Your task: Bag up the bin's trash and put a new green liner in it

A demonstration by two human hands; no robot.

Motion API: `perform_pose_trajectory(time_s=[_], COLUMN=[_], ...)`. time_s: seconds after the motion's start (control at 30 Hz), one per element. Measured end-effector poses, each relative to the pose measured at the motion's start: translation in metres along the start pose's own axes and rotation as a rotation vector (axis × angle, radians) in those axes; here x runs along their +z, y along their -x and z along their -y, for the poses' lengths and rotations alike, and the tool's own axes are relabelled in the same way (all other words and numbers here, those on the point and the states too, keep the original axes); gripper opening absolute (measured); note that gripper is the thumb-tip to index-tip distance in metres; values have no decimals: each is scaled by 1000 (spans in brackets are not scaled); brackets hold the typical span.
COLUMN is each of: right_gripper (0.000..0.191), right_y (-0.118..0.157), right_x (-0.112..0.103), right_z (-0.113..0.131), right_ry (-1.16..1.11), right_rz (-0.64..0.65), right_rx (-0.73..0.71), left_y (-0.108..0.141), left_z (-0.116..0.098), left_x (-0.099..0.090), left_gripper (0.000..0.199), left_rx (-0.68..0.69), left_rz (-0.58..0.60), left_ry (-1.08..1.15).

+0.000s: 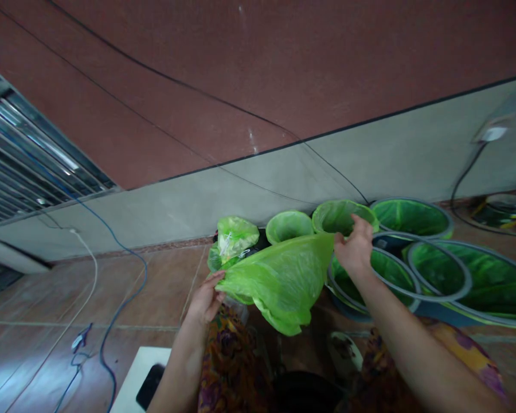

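A green plastic bag (pixel 279 275) is stretched between my two hands, its lower part hanging loose above my lap. My left hand (pixel 208 295) pinches the bag's left corner. At the upper right corner, my right hand (pixel 356 244) grips the bag between thumb and fingers. Just beyond the right hand stands a bin lined in green (pixel 346 215), with a smaller green-lined bin (pixel 289 225) to its left. Tied green bags (pixel 236 238) lie behind the held bag, near the wall.
Several larger green-lined bins (pixel 410 218) crowd the right side along the wall (pixel 189 212). A blue hose (pixel 129 298) and a white cable cross the tiled floor at left. A dark phone (pixel 149 385) lies on a white surface (pixel 129 373) at lower left.
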State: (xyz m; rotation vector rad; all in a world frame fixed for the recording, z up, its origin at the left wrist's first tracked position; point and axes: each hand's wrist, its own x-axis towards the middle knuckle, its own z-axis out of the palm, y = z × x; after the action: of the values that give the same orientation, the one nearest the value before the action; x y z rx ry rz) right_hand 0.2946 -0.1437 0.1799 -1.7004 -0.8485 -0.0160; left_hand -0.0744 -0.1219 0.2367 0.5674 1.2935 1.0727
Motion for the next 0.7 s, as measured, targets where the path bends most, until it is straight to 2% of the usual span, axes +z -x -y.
perform_pose_trajectory(time_s=[0.07,0.13,0.17,0.23,0.3,0.33,0.4,0.47,0.53,0.6,0.7], right_gripper=[39,31,31,50,66,65,49,36,30,25,22], right_y=[29,67,86,119,136,138,130,113,93,74,52], right_x=[1,2,4,8,15,20,28,34,38,38,34], right_z=[25,51,61,75,77,75,66,53,41,30,15], right_ry=[-51,-143,-153,-99,46,131,277,347,333,245,48], right_rz=[181,472,575,698,714,728,787,835,821,785,726], right_rx=[-243,-409,-475,-543,-483,-451,-407,-357,-269,-178,-26], left_y=[2,7,10,18,24,26,25,19,8,-3,-16], left_z=[3,6,7,8,9,9,11,14,16,18,17], left_x=[16,33,42,58,69,71,70,60,43,23,-3], left_gripper=[16,22,24,24,23,21,15,10,14,26,27], left_rx=[-33,-68,-75,-73,-66,-63,-41,22,143,320,659], left_rz=[-119,-162,-159,-134,-104,-87,-35,30,57,-4,-199], left_ry=[101,179,207,247,265,262,227,136,-41,-343,-863])
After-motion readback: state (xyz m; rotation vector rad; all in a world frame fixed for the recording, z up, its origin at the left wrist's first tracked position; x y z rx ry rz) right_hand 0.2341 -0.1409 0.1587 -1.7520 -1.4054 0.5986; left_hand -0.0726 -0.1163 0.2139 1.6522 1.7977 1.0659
